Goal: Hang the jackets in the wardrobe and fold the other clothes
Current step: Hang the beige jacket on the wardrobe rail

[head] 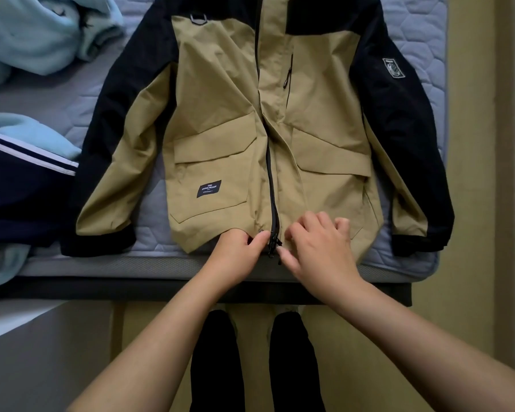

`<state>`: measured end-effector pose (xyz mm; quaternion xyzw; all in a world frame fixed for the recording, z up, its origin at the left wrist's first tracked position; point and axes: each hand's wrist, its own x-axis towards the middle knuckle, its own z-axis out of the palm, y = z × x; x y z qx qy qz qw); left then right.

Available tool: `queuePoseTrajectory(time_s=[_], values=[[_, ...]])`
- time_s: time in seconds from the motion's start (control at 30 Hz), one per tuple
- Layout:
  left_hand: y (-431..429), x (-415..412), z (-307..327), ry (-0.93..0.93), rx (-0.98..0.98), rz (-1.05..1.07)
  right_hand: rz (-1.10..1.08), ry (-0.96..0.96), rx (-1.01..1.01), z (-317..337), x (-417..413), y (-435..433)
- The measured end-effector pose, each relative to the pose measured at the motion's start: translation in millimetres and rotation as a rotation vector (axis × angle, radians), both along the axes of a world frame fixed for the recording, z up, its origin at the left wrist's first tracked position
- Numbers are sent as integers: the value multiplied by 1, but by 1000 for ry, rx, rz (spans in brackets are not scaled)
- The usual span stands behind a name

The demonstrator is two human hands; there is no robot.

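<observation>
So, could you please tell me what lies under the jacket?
The jacket lies flat on a grey quilted mattress, which shows around it. Whether anything else lies beneath is hidden by the cloth.

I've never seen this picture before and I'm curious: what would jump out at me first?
The big tan and black jacket, spread flat, front up, in the middle of the grey bed. Next, the left hand and right hand, both pinching its bottom hem at the foot of the zip. Light blue fleece clothes lie bunched at the left.
</observation>
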<state>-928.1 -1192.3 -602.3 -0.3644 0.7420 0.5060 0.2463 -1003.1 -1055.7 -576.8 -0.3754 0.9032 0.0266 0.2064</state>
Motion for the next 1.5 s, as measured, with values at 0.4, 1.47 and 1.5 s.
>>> queuePoseTrajectory(time_s=[0.4,1.47,1.5], values=[[-5,3,-3,-27,-42,-57,215,-86,127,-5,-20,-17],[-51,-50,10,-297,-463,-255,483,156,233,-8,-132,-80],[-45,-64,6,-251,-507,-269,498,158,222,-8,-134,-81]])
